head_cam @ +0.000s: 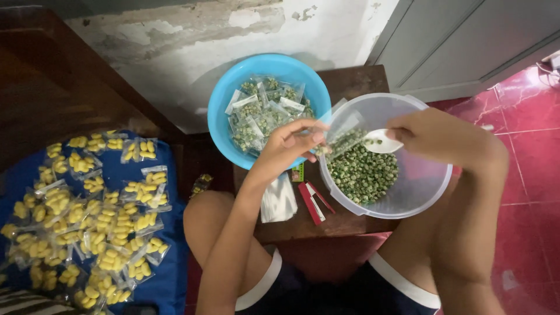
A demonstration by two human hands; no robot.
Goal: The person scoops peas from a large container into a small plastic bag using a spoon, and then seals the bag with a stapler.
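Left hand pinches a small clear bag at the near rim of the clear bowl, mouth tilted up-right. Right hand, fingers closed on a white spoon, lies right of the bag over the green peas. The blue bowl of filled packets sits beyond.

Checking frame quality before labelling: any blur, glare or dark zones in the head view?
Head view: the left hand and small clear plastic bag look slightly soft; the upper-left corner is dark; the glossy red floor tiles carry faint sheen; wide-lens bending shows at the edges; the round clear plastic bowl of green peas and right hand are evenly lit.
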